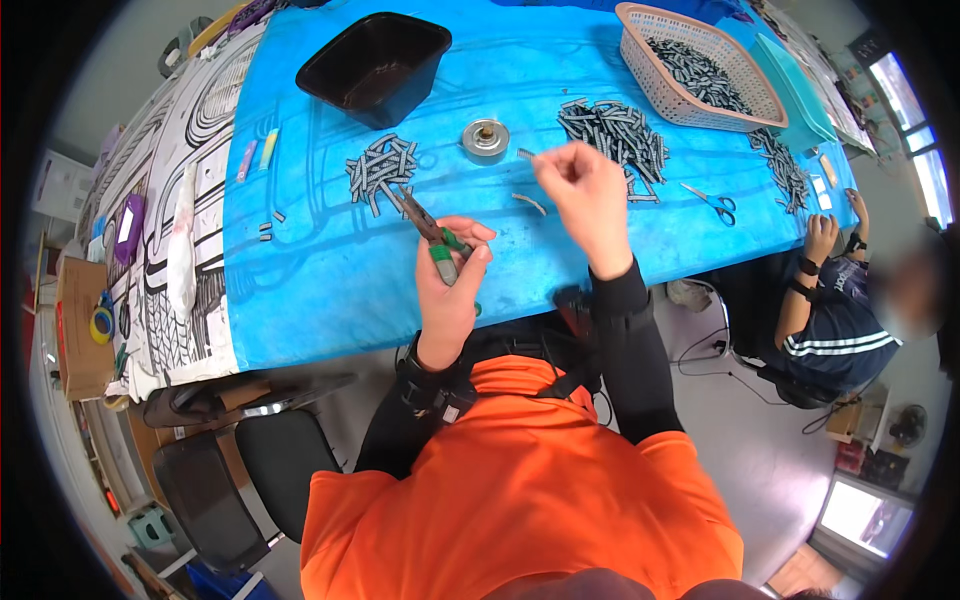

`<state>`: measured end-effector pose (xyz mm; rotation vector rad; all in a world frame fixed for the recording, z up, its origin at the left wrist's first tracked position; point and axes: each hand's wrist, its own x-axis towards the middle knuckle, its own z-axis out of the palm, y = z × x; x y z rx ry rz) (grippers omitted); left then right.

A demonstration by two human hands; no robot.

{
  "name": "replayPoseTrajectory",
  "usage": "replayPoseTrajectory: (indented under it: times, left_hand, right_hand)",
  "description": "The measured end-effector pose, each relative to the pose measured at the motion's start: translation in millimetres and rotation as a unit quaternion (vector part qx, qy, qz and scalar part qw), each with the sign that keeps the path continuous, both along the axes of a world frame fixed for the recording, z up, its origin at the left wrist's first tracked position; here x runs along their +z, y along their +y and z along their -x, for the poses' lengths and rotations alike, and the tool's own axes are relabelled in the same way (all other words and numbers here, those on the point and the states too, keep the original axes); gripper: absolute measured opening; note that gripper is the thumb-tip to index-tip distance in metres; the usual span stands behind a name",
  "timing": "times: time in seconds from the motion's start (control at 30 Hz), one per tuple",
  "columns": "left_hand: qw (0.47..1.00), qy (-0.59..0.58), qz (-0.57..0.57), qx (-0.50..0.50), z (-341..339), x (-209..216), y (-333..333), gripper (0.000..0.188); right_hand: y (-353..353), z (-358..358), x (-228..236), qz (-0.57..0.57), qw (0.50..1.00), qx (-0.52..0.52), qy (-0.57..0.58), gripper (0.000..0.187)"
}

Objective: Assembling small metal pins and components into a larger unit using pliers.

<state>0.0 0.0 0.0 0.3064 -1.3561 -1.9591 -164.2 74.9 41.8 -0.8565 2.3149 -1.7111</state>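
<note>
My left hand (448, 295) is closed round the green handles of a pair of pliers (432, 232). The jaws point away from me, towards a loose pile of short grey-black pieces (383, 170), and a piece seems to be at their tips. My right hand (588, 190) is pinched around a small dark ribbed piece (526, 154), which sticks out left of the fingertips. Just beyond it stands a round metal can (486, 141) with a brass fitting on top, like a small burner. A larger pile of grey-black pieces (618, 140) lies behind my right hand.
A blue cover (330, 290) lies over the table. At the back are a black tub (365, 75) and a pink basket (665, 90) of pieces. Scissors (715, 203) and a thin pale strip (529, 204) lie nearby. A co-worker's hands (835, 225) rest at the right edge.
</note>
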Motion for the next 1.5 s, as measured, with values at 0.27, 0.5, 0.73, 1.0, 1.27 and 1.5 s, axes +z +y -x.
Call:
replayPoseTrajectory:
  times: [0.27, 0.5, 0.73, 1.0, 1.27, 1.5]
  left_hand:
    - [1.0, -0.007, -0.001, 0.003, -1.2, -0.5, -2.5, 0.03]
    - [1.0, 0.004, -0.01, 0.0, -1.2, -3.5, -1.1, 0.03]
    - [1.0, 0.002, -0.014, 0.0, -2.8, -1.0, -0.1, 0.029]
    - [1.0, 0.009, -0.022, -0.006, -2.8, -0.5, -0.4, 0.029]
    - [1.0, -0.001, -0.022, -0.011, -3.4, -0.2, -2.2, 0.028]
    - [0.997, -0.056, -0.028, -0.052, -5.4, 18.6, -5.9, 0.029]
  right_hand:
    - [-36.6, 31.7, -7.7, -0.025, 0.999, -0.007, 0.033, 0.02]
    - [-44.5, 35.8, -17.5, -0.02, 0.999, -0.001, 0.029, 0.021]
    - [-47.7, 38.5, -22.8, 0.008, 0.999, 0.019, 0.024, 0.021]
    - [-47.7, 36.9, -19.6, 0.005, 1.0, 0.016, 0.016, 0.02]
    - [-49.1, 39.4, -23.5, 0.016, 1.0, 0.019, 0.018, 0.02]
    - [-30.7, 22.7, -3.1, 0.081, 0.995, 0.053, -0.003, 0.017]
